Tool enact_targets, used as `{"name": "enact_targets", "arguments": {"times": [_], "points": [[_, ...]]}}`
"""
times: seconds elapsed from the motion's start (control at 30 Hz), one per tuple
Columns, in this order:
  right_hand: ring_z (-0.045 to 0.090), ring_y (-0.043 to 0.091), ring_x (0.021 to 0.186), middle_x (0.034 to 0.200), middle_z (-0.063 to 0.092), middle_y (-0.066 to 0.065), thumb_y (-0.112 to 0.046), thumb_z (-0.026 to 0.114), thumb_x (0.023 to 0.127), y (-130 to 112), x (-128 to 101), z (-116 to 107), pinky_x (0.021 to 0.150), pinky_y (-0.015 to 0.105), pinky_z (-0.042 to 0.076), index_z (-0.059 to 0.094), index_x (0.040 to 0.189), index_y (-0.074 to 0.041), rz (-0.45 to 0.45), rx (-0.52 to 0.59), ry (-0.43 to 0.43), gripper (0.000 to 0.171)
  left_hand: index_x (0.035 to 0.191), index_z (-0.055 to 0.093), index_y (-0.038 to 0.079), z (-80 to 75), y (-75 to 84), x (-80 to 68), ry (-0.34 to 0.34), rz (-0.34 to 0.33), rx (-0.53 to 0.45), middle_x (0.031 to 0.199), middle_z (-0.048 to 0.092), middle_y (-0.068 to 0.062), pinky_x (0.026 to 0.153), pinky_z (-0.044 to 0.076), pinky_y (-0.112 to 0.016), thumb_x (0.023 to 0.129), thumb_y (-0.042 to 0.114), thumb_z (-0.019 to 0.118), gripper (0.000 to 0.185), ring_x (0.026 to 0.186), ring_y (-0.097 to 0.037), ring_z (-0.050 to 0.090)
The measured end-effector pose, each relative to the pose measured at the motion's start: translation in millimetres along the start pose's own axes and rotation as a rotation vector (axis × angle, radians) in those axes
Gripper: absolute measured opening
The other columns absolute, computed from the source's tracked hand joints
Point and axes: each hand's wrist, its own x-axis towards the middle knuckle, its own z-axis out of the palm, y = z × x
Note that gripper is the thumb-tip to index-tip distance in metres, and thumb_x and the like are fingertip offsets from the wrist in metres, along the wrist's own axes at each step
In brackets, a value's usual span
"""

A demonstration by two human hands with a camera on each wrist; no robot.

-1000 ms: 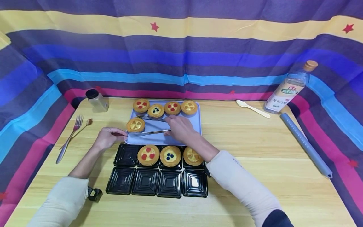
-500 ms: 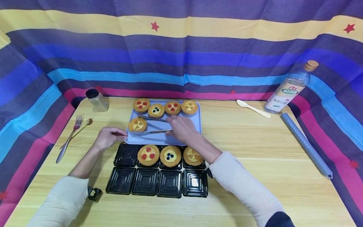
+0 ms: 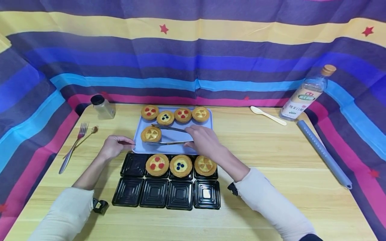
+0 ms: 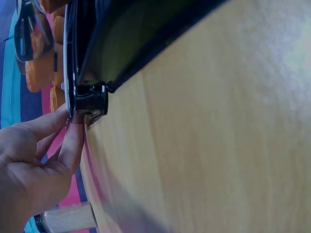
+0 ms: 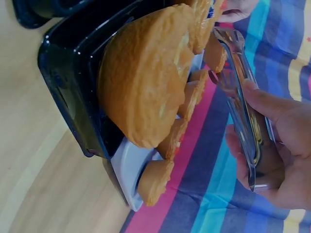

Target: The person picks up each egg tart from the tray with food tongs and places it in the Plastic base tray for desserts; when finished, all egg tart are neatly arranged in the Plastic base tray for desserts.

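Wooden table [image 3: 271,167], pale grain, carries it all. Landmark: flat blue-grey tray [image 3: 202,132], rounded corners. Just in front of it, glossy black ribbed mould [image 3: 169,194] with eight square cells, tarts in three of the back four. On the tray, four round golden tarts along its far edge; a fifth, the yellow-topped tart [image 3: 151,134], sits at its left end between the tips of metal tongs [image 3: 169,135]. Right hand [image 3: 205,142] grips the tongs' arms, fingers curled. Left hand [image 3: 114,146] pinches the tray's left rim, fingertips [image 4: 73,136] together.
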Motion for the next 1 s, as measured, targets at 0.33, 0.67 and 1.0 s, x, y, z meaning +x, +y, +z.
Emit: {"name": "enact_targets", "arguments": {"times": [0.33, 0.67, 1.0], "points": [[0.067, 0.018, 0.085, 0.105, 0.069, 0.004, -0.035, 0.076, 0.078, -1.3, -21.3, -10.1, 0.066, 0.029, 0.055, 0.063, 0.119, -0.009, -0.035, 0.062, 0.035, 0.05, 0.104, 0.07, -0.005, -1.0, -0.8, -1.0, -0.019, -0.014, -0.018, 0.1, 0.071, -0.019, 0.07, 0.052, -0.022, 0.084, 0.009, 0.071, 0.024, 0.073, 0.001, 0.061], [0.068, 0.019, 0.09, 0.107, 0.07, 0.004, -0.035, 0.075, 0.079, -11.9, -46.0, -19.6, 0.068, 0.03, 0.056, 0.065, 0.117, -0.008, -0.113, 0.081, 0.084, 0.047, 0.106, 0.069, -0.005, -3.6, 0.7, 0.9, -0.04, -0.027, -0.011, 0.103, 0.07, -0.021, 0.07, 0.05, -0.022, 0.085, 0.008, 0.068, 0.025, 0.076, -0.003, 0.059], [0.066, 0.014, 0.085, 0.103, 0.069, 0.002, -0.035, 0.073, 0.082, -31.0, -54.7, -19.0, 0.072, 0.028, 0.055, 0.064, 0.118, -0.008, -0.18, 0.098, 0.07, 0.046, 0.108, 0.068, -0.003, -4.6, 1.5, 3.2, -0.051, -0.016, 0.006, 0.105, 0.07, -0.02, 0.075, 0.052, -0.023, 0.087, 0.01, 0.067, 0.025, 0.079, -0.002, 0.06]]}}
